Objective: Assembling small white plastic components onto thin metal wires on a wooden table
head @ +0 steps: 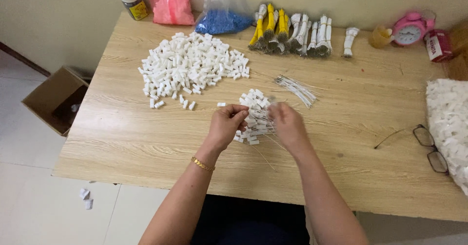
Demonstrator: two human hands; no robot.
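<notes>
The left hand point(225, 124) and right hand point(287, 123) meet over the middle of the bench point(370, 142). Both grips are closed, fingers pinched on a small cluster of white plugs point(255, 116) with thin wires point(265, 158) trailing toward the person. Their long axis runs roughly near-to-far. A large pile of loose white plugs point(192, 65) lies beyond on the left; a loose bundle of wires point(296, 89) lies just beyond the right hand.
</notes>
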